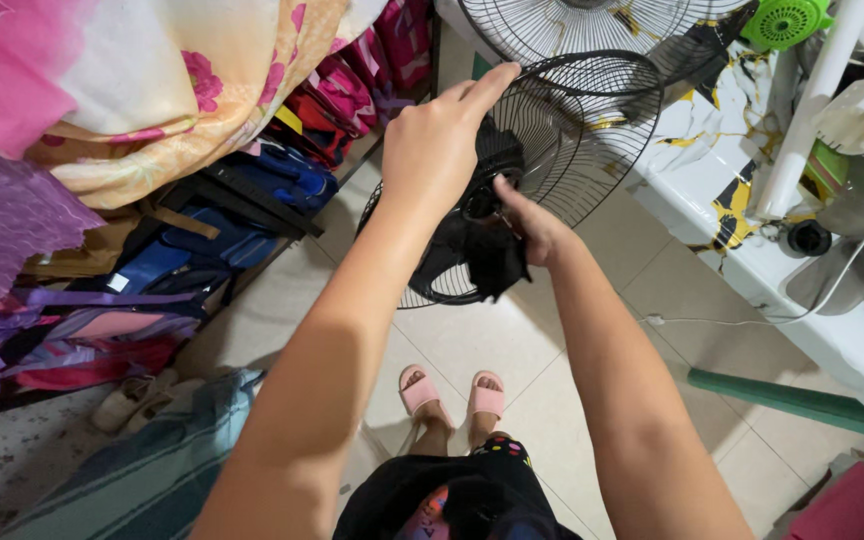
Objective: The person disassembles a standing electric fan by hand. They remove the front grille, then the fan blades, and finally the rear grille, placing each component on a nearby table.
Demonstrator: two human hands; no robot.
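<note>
We held the black fan grille (552, 150) up in front of us, between both hands and above the tiled floor (472, 340), tilted so its wires faced us. Our left hand (437, 150) gripped its upper rim from behind, fingers curled over the wire and the forefinger stretched along the edge. Our right hand (532, 225) was closed on a dark cloth (492, 262), pressed against the hub at the grille's middle; the cloth hung down just below that hand.

To do this well, we judged, the left hand had to keep the rim steady while the right worked the cloth along the wires rather than across them, so it would not snag, and the grip on the rim had to stay firm, since the grille hung free.

Both arms were stretched forward and a little upward, the left crossing in front of us, the right bent slightly inward at the wrist.

Beyond the left hand, a second grille (592, 25) leaned near the top. To the right of the right hand stood a white marbled table (712, 180) with white tubes (812, 90) on it. Left of the left hand lay piled bags (242, 200) and cloths (152, 80). Below our hands were our pink slippers (452, 393)
</note>
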